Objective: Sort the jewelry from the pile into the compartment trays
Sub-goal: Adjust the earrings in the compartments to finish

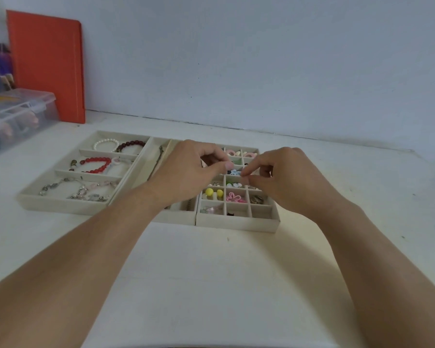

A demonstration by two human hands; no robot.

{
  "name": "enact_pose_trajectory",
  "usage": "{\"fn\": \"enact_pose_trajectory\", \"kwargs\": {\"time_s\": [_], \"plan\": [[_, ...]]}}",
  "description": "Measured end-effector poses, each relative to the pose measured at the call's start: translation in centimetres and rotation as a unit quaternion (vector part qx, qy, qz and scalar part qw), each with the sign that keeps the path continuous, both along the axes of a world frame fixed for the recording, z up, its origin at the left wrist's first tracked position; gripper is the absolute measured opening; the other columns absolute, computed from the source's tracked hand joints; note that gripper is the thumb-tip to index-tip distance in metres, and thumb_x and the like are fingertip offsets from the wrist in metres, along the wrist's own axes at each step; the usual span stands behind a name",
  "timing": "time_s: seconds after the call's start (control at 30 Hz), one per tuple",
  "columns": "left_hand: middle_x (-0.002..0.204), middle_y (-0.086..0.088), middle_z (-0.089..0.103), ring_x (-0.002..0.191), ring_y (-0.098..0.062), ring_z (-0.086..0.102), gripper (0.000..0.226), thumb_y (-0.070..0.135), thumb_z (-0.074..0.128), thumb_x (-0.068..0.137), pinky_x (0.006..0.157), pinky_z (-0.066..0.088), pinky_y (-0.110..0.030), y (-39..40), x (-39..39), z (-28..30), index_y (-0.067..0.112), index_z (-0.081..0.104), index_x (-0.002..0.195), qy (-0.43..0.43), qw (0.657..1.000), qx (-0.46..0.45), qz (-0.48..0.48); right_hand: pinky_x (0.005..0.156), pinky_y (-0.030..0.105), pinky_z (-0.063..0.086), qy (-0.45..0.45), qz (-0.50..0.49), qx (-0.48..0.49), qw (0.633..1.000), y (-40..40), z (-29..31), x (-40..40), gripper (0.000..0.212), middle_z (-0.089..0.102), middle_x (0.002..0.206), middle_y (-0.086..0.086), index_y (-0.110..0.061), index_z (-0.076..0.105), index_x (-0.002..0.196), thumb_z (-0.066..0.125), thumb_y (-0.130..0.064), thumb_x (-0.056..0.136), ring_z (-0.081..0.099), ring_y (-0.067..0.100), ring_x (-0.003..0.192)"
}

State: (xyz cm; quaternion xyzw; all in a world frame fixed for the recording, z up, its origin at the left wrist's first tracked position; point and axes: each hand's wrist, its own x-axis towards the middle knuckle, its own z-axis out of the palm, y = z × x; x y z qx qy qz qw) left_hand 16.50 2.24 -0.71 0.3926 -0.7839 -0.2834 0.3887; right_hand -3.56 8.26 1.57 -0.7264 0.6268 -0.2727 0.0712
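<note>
Three cream compartment trays stand side by side on the white table. The left tray holds a pearl bracelet, a dark red bracelet, a bright red bracelet and silver-pink chains. The narrow middle tray holds a thin chain. The right grid tray holds small pieces: yellow beads, a pink flower, rings. My left hand and right hand hover over the grid tray, fingers curled, thumb and forefinger pinched. Anything pinched is too small to make out.
An orange board leans on the wall at the back left. A clear plastic lidded box sits in front of it, with coloured items behind. Bare white table lies in front of the trays and to their right.
</note>
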Motion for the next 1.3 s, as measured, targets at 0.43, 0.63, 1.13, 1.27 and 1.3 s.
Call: {"fn": "enact_pose_trajectory", "kwargs": {"time_s": [0.43,0.63,1.13,1.27,1.3], "plan": [[0.082,0.015,0.074,0.08,-0.007,0.068,0.008,0.024,0.072,0.09,0.083,0.057,-0.031,0.6,0.0,0.6,0.029,0.078,0.091,-0.026,0.996,0.049,-0.074,0.066,0.029,0.043,-0.035,0.014,-0.05,0.998,-0.1,-0.1,0.1,0.01,0.06,0.072,-0.015,-0.041,0.079,0.093,0.078,-0.039,0.083,0.053,0.005,0.066],[0.082,0.008,0.075,0.081,-0.013,0.07,0.006,0.026,0.075,0.087,0.088,0.058,-0.04,0.6,-0.1,0.7,0.026,0.079,0.092,-0.001,0.997,0.048,-0.062,0.066,0.03,0.047,-0.031,0.013,-0.053,0.998,0.2,0.1,0.2,0.004,0.063,0.073,-0.015,-0.042,0.077,0.085,0.079,-0.039,0.082,0.054,0.005,0.067],[0.08,0.013,0.075,0.079,-0.006,0.069,0.003,0.024,0.079,0.084,0.083,0.056,-0.026,0.7,-0.3,0.5,0.025,0.079,0.088,-0.04,0.993,0.068,-0.087,0.052,0.015,0.033,-0.041,0.068,0.028,0.996,0.6,0.7,-0.7,0.007,0.062,0.067,-0.02,-0.036,0.078,0.079,0.083,-0.031,0.081,0.048,0.005,0.056],[0.081,0.017,0.075,0.08,0.001,0.068,0.003,0.026,0.079,0.084,0.084,0.053,-0.022,0.8,-0.4,0.5,0.026,0.079,0.087,-0.053,0.991,0.067,-0.099,0.052,0.015,0.034,-0.027,0.096,0.053,0.994,0.7,0.9,-0.9,0.006,0.063,0.064,-0.017,-0.034,0.079,0.08,0.082,-0.029,0.082,0.047,0.007,0.056],[0.081,0.014,0.075,0.079,0.0,0.069,0.005,0.026,0.078,0.084,0.083,0.055,-0.022,0.8,-0.3,0.5,0.024,0.079,0.088,-0.043,0.993,0.066,-0.092,0.053,0.016,0.034,-0.017,0.101,0.061,0.993,0.7,0.9,-0.9,0.007,0.064,0.066,-0.014,-0.035,0.079,0.079,0.082,-0.029,0.081,0.048,0.008,0.057]]}}
